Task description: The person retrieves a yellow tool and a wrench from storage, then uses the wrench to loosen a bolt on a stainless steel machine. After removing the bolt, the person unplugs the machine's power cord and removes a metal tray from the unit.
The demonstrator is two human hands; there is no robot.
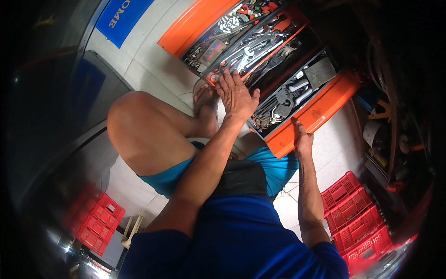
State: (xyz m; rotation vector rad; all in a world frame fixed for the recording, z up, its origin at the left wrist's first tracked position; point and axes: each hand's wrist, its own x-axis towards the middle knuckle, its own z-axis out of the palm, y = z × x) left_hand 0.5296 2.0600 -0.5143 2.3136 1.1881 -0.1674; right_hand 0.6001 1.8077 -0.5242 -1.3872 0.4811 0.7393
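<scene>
An orange cantilever toolbox point(320, 111) stands spread out in front of me, its trays full of tools. My left hand point(237, 96) lies with fingers outstretched at the near end of the middle tray, the fingertips against its edge by the wrenches point(248, 56). My right hand point(303, 136) grips the orange outer wall of the right-hand tray from below. That tray holds hex keys point(269, 107), pliers-like tools with grey handles point(304, 95) and a flat grey block point(320, 73). In the far-left tray are small mixed parts and a clear box point(213, 52).
My bent left knee point(134, 116) and bare foot point(206, 109) are left of the toolbox. Red plastic crates point(357, 214) stand at lower right, with more red crates point(103, 218) at lower left. A blue mat point(123, 21) lies at upper left. A cluttered shelf point(378, 135) is at right.
</scene>
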